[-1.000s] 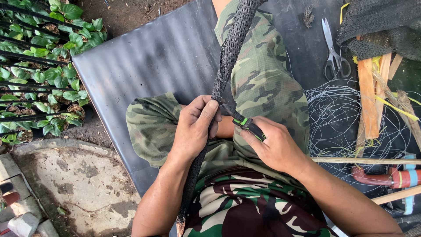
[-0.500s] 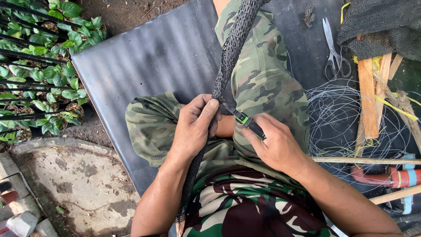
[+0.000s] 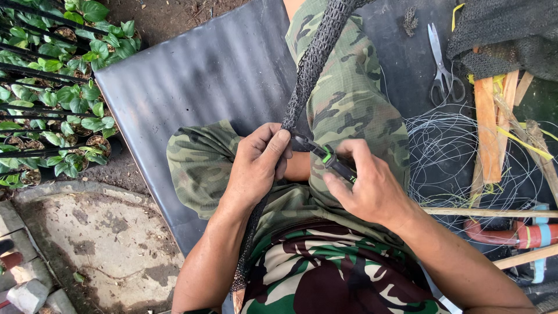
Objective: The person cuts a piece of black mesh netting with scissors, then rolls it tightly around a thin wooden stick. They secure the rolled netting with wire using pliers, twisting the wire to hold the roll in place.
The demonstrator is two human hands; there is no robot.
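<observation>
- Left hand (image 3: 256, 168): grip clenched around the black mesh strip (image 3: 314, 64), fingers wrapped over it and thumb pressed along the top, so the rolled netting is pinched flat just where the tool meets it.
- Right hand (image 3: 372, 189): grip closed on the black tool with the green collar (image 3: 332, 161), held like a pen between thumb and first fingers. Its tip points toward my left thumb; the very end is hidden, so I cannot tell whether it has entered the mesh.
- Location of the strip: runs from the top of view down across my camouflage-clad lap (image 3: 349, 110), through my left fist, and on past my left forearm to the lower edge.
- Judgement on technique: keep the strip taut between fist and far end so the mesh does not bunch; drive the tip away from the thumb, in short controlled pushes.
- Nearby: scissors (image 3: 443, 75) and loose thin line (image 3: 447, 151) lie on the dark corrugated sheet (image 3: 197, 75), well apart from both hands.
</observation>
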